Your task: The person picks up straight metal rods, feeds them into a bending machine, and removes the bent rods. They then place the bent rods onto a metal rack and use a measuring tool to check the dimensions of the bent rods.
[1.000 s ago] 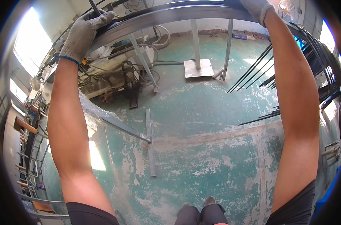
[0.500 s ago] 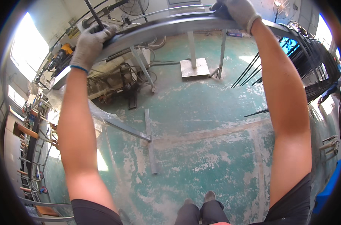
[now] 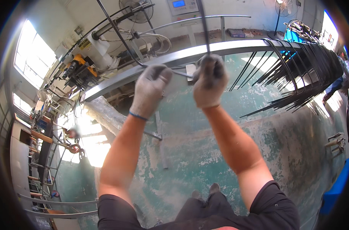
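Note:
A dark, thin metal rod [image 3: 117,30] bent into a U hangs in front of me, its two legs rising past the picture's top edge. My left hand [image 3: 150,92], in a grey-white work glove with a blue cuff edge, is closed at the bend by the left leg. My gloved right hand [image 3: 209,82] makes a fist around the lower end of the right leg, slightly blurred. Between them runs the short bottom stretch of the rod. Just behind the hands, a long grey metal beam [image 3: 239,46] crosses from left to right.
Many bent dark rods [image 3: 316,65] hang over the beam's right end. Behind the beam are a curved metal rail [image 3: 205,17], a control box with a lit screen [image 3: 180,5] and a fan [image 3: 139,9]. A yellow-and-black power tool [image 3: 75,65] is at left; a metal rack [image 3: 42,165] stands lower left.
Both hands have come down from the beam toward me and closer together, the right one moving left. The bent rod is now between them. My view has shifted, showing more of the back wall.

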`<act>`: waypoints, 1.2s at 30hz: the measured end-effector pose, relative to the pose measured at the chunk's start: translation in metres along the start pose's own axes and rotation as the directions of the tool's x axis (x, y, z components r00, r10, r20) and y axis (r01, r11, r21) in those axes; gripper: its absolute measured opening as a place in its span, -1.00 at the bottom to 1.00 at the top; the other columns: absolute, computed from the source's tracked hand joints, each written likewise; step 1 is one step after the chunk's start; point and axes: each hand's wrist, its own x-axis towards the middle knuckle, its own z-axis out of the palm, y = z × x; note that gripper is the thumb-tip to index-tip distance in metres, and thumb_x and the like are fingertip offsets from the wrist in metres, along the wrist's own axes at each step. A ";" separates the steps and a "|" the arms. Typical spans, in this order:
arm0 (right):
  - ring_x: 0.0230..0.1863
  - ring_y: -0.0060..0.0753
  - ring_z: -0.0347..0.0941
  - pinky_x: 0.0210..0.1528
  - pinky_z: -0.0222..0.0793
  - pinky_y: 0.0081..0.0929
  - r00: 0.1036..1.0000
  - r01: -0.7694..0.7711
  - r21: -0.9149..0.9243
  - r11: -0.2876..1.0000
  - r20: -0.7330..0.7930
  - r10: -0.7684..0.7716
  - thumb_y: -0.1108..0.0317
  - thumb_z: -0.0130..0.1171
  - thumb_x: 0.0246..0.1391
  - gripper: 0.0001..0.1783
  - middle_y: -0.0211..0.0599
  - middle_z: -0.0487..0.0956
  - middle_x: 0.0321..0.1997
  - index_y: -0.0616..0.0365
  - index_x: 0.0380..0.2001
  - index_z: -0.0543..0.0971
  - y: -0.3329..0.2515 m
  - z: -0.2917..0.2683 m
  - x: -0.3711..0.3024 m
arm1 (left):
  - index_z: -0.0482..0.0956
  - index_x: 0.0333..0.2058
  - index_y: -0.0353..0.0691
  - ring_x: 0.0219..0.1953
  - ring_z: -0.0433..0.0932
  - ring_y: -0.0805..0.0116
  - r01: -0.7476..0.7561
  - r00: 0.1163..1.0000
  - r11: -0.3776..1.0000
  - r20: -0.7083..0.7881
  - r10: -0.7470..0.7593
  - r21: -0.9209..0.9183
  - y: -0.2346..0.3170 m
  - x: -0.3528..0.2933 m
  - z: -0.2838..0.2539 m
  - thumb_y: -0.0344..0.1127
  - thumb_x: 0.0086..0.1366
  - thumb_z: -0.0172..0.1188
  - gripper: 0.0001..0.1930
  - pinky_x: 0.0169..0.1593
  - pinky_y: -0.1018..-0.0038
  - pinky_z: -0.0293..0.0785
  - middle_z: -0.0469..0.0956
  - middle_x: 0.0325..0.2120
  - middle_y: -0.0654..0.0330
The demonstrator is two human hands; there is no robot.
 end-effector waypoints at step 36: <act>-0.29 -0.33 0.72 -0.17 0.58 -0.36 0.924 -0.105 -0.522 0.846 0.263 0.277 0.33 0.21 0.33 -0.82 -0.21 0.77 -0.32 0.14 -0.13 0.71 0.085 0.037 0.144 | 0.69 -0.17 -0.27 -0.36 0.50 0.54 -0.135 0.901 0.860 -0.301 0.313 0.493 0.027 0.074 -0.153 -0.21 0.44 0.41 -0.77 -0.23 0.53 0.47 0.63 -0.42 0.31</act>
